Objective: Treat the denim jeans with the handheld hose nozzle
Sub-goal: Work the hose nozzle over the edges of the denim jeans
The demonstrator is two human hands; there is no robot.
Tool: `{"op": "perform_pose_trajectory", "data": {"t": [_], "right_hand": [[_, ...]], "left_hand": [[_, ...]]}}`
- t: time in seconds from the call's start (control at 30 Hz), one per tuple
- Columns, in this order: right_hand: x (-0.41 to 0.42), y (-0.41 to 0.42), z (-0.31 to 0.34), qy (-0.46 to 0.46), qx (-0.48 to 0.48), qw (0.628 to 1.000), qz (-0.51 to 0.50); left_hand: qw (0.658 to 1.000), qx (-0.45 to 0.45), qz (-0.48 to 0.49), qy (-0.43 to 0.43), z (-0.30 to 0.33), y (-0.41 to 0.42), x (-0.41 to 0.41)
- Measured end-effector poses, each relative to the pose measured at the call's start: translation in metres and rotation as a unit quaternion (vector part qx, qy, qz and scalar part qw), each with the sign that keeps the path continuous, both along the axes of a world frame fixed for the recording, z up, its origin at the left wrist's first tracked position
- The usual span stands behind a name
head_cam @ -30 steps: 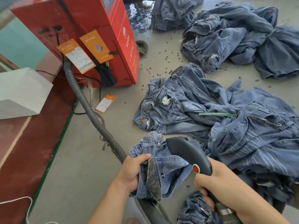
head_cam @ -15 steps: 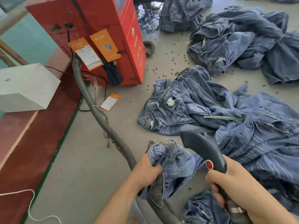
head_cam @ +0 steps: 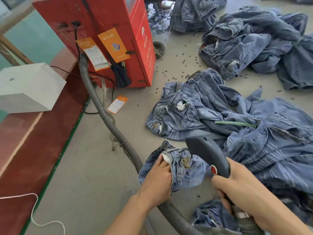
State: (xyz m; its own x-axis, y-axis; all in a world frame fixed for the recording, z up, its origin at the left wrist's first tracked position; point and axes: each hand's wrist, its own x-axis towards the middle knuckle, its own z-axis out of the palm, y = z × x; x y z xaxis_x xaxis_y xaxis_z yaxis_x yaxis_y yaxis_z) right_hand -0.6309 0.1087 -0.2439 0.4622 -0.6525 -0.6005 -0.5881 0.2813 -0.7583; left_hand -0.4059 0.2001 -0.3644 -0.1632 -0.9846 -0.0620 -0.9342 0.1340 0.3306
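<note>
My left hand point(head_cam: 158, 177) grips the bunched waistband of a pair of blue denim jeans point(head_cam: 186, 168), with a white pocket lining showing at my fingertips. My right hand point(head_cam: 237, 185) grips the handle of the dark grey hose nozzle point(head_cam: 208, 155), which has a red button and points its head over the held jeans. A ribbed grey hose point(head_cam: 101, 106) runs across the floor from the red machine point(head_cam: 118, 31) and passes under my left forearm.
Several heaps of jeans point(head_cam: 254, 44) lie on the grey floor to the right and far right. A white box point(head_cam: 28, 87) sits on a red-brown ledge at left. An orange tag point(head_cam: 117, 104) and small dark scraps lie on the floor.
My left hand has shifted its hold on the jeans, turning the waistband so the white pocket lining shows. The nozzle stays over the jeans. The view has swung slightly left.
</note>
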Motion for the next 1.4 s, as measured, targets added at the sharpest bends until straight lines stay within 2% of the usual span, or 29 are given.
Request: {"op": "perform_pose_trajectory", "data": {"t": [0.13,0.27,0.37,0.5,0.57,0.63,0.7,0.73,0.77,0.8,0.83,0.9,0.93,0.97,1.0,1.03,1.07,1.1,1.17,1.27,1.3,1.4], "right_hand": [[0.013,0.014,-0.001,0.059,-0.035,0.992,0.111],[0.028,0.004,-0.008,0.03,-0.03,0.999,0.03],[0.013,0.0,-0.003,-0.014,0.017,1.0,-0.011],[0.005,0.012,0.0,0.006,0.039,0.998,0.044],[0.016,0.011,-0.006,0.015,0.031,0.998,0.05],[0.025,0.003,-0.013,0.016,0.0,1.0,0.012],[0.022,-0.006,-0.016,-0.019,0.017,0.998,-0.056],[0.017,-0.009,-0.015,-0.042,0.039,0.995,-0.087],[0.01,-0.011,-0.014,-0.06,0.056,0.991,-0.11],[0.002,-0.011,-0.011,-0.071,0.067,0.987,-0.128],[-0.004,-0.011,-0.009,-0.08,0.076,0.984,-0.14],[-0.013,-0.012,-0.003,-0.098,0.09,0.98,-0.147],[-0.014,-0.012,-0.001,-0.106,0.097,0.979,-0.148],[-0.015,-0.012,0.001,-0.111,0.102,0.977,-0.147],[-0.015,-0.012,0.002,-0.113,0.104,0.977,-0.146],[-0.015,-0.011,0.003,-0.113,0.105,0.977,-0.145],[-0.016,-0.01,0.004,-0.112,0.103,0.978,-0.144],[-0.015,-0.008,0.005,-0.11,0.1,0.979,-0.141],[-0.015,-0.006,0.006,-0.101,0.09,0.982,-0.132],[-0.016,-0.005,0.008,-0.093,0.083,0.985,-0.115],[-0.017,-0.005,0.009,-0.089,0.087,0.987,-0.105],[-0.018,0.0,0.012,-0.072,0.088,0.992,-0.056]], "left_hand": [[0.992,0.025,-0.019,-0.12,0.009,-0.009,-0.006],[0.98,0.047,-0.061,-0.186,0.008,-0.004,-0.012],[0.982,0.014,-0.058,-0.177,0.011,-0.002,-0.011],[0.987,-0.009,-0.056,-0.154,0.011,-0.007,-0.009],[0.987,0.001,-0.062,-0.15,0.012,-0.006,-0.012],[0.986,0.012,-0.07,-0.153,0.011,-0.004,-0.015],[0.994,0.043,-0.032,-0.094,0.007,-0.002,-0.017],[0.997,0.062,0.036,0.004,0.009,-0.003,-0.018],[0.977,0.098,0.132,0.135,0.013,-0.005,-0.02],[0.931,0.132,0.217,0.263,0.017,-0.006,-0.022],[0.874,0.163,0.28,0.362,0.022,-0.009,-0.023],[0.757,0.219,0.346,0.509,0.033,-0.012,-0.023],[0.679,0.255,0.359,0.588,0.035,-0.014,-0.021],[0.57,0.306,0.38,0.662,0.035,-0.017,-0.02],[0.489,0.347,0.406,0.69,0.033,-0.017,-0.018],[0.464,0.368,0.436,0.678,0.031,-0.016,-0.018],[0.485,0.37,0.466,0.641,0.027,-0.016,-0.018],[0.52,0.361,0.494,0.596,0.024,-0.014,-0.02],[0.57,0.33,0.508,0.555,0.02,-0.01,-0.022],[0.598,0.274,0.498,0.565,0.017,-0.016,-0.017],[0.585,0.25,0.501,0.587,0.019,-0.018,-0.014],[0.489,0.195,0.505,0.684,0.03,-0.023,-0.008]]}}
